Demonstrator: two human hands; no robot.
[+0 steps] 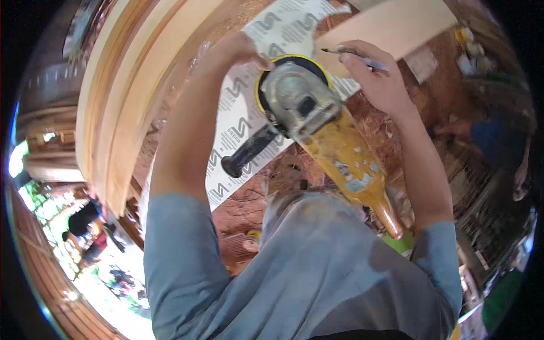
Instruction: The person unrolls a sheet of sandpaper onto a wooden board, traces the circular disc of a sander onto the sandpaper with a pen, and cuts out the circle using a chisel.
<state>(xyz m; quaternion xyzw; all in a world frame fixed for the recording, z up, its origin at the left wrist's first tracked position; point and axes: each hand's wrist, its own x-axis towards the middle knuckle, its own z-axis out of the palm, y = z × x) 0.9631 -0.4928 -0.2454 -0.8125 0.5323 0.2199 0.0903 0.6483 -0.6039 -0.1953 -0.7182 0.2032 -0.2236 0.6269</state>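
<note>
An angle grinder (334, 147) with a worn yellow body, metal head and yellow-rimmed round disc lies over a white printed sheet (241, 127). Its black side handle (249, 152) points down-left. My left hand (245, 50) is at the disc's upper left edge, the thumb at its rim; the other fingers are mostly hidden. My right hand (371, 68) is closed on a pen (374, 64), its dark tip pointing left, a little above and right of the disc. The grinder's tapered rear end reaches toward my lap.
Long curved wooden boards (113, 96) stand at the left. A flat pale board (391, 28) lies beyond the sheet. Reddish, dusty ground shows below. A yellow item (464, 37) sits at the upper right. Another person (90, 232) is at the far left.
</note>
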